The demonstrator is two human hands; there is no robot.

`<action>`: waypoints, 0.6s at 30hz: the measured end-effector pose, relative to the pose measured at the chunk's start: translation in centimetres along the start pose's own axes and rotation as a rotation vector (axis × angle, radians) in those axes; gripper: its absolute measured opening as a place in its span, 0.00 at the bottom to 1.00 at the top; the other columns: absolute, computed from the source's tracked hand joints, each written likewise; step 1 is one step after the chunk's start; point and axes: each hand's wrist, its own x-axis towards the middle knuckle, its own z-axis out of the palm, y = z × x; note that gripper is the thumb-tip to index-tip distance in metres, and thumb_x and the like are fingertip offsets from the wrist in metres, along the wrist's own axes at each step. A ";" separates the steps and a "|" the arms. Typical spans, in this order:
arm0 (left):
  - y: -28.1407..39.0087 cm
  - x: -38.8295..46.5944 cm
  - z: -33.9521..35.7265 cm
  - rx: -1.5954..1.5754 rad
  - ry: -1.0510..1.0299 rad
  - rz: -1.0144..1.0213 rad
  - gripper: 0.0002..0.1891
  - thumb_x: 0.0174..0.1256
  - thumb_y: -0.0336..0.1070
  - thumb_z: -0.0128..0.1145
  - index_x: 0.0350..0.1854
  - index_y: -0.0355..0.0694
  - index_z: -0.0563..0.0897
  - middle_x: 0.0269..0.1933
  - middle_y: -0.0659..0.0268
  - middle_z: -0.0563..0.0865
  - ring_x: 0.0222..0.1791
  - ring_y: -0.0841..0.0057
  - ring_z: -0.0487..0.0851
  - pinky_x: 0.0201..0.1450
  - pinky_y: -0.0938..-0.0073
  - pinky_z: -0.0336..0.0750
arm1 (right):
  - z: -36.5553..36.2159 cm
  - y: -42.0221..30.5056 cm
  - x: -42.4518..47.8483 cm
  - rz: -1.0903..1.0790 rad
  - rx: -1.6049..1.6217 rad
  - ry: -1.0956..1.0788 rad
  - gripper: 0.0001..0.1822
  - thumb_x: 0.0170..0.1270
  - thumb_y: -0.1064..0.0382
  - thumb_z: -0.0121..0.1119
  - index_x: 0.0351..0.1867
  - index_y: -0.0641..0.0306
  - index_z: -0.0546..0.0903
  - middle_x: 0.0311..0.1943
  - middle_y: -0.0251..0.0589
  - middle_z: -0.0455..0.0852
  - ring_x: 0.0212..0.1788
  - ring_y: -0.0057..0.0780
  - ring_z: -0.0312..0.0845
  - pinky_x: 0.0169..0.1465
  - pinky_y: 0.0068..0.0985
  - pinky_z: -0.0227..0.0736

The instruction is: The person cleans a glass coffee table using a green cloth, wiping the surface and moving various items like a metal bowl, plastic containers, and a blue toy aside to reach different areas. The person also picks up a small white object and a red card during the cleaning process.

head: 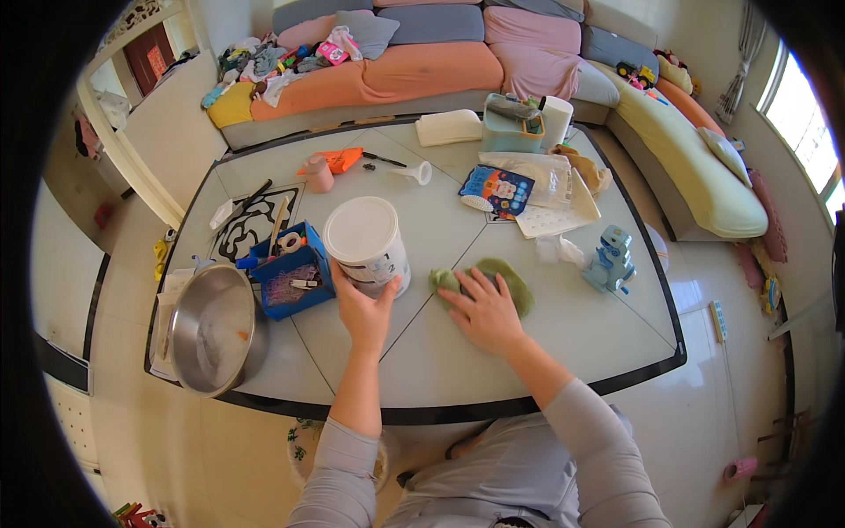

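My left hand [364,307] grips the near side of a white lidded canister [367,241] that bears writing. Whether the canister touches the table or is slightly lifted, I cannot tell. To the right, my right hand [485,313] lies palm down with spread fingers on a bunched green cloth [511,284], pressing it on the glass-topped table [429,363]. Directly left of the canister stands a blue box [297,290] with tape and small items in it. A stainless steel basin [214,330] with suds or water inside sits at the table's left front corner.
A blue toy dinosaur [610,257] stands on the right, near crumpled white tissue [560,251]. Farther back are a blue printed packet [498,188], a white funnel [416,173], a pink cup [318,175] and a teal storage bin [513,125]. A sofa [429,69] curves behind the table.
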 end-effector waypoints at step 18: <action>-0.4 0.0 0.4 0.011 -0.003 0.058 0.56 0.55 0.43 0.77 0.80 0.32 0.51 0.77 0.47 0.65 0.76 0.51 0.64 0.75 0.59 0.61 | 0.0 2.8 1.0 0.142 0.000 0.070 0.22 0.74 0.48 0.55 0.68 0.33 0.76 0.73 0.35 0.70 0.77 0.44 0.59 0.76 0.60 0.49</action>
